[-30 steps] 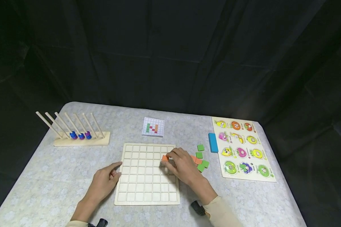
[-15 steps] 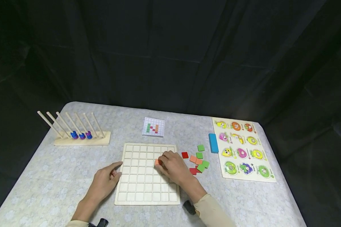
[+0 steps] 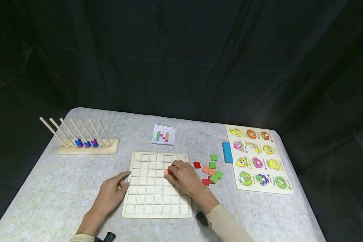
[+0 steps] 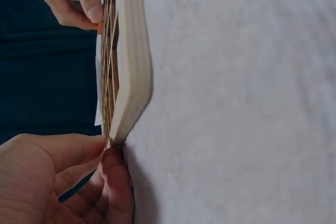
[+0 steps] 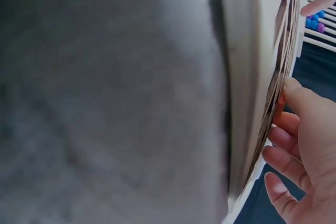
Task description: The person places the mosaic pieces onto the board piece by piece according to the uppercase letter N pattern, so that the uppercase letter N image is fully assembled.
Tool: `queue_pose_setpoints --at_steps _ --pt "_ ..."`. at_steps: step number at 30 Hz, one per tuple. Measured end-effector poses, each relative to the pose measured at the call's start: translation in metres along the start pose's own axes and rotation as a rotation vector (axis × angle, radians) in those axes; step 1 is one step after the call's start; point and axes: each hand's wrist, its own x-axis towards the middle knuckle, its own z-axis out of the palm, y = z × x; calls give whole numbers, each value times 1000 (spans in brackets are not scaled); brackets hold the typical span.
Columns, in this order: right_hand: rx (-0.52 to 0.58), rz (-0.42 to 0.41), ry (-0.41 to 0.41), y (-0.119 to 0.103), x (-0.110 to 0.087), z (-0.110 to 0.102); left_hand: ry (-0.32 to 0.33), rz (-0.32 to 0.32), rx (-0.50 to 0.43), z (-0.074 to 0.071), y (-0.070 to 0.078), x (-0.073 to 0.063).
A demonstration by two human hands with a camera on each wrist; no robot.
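Note:
A pale wooden grid board (image 3: 150, 182) lies flat in front of me. My right hand (image 3: 184, 177) is over its right half, pinching an orange square tile (image 3: 166, 172) between thumb and fingers. In the right wrist view that orange tile (image 5: 280, 107) is right at the grid's surface, partly hidden by the fingertips. My left hand (image 3: 110, 193) rests on the table, its index finger and thumb touching the board's left edge. The left wrist view has these fingertips (image 4: 113, 163) against the edge of the board (image 4: 131, 66).
Loose green, orange and red tiles (image 3: 211, 171) lie right of the board, some overlapping. A blue block (image 3: 227, 152) sits beside a fruit puzzle board (image 3: 273, 174). Behind the grid is a pattern card (image 3: 171, 140). A peg rack (image 3: 87, 152) with blue and purple beads stands back left.
My right hand has moved left over the board with the orange tile, then stays nearly still, uncovering red tiles at the right. The left hand keeps its place.

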Motion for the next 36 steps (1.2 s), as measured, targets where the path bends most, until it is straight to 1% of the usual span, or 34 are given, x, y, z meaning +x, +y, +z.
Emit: queue_pose_setpoints --at_steps 8,15,22,28,36 --pt "33 -11 27 1 0 2 8 -7 8 0 2 0" --pt "69 12 -16 0 1 3 9 -19 20 1 2 1" --pt "72 15 -8 1 0 1 10 -12 18 1 2 1" --pt "83 30 -22 1 -1 1 13 -7 21 1 3 1" --pt "86 37 -29 0 -1 2 6 -16 19 0 4 1"
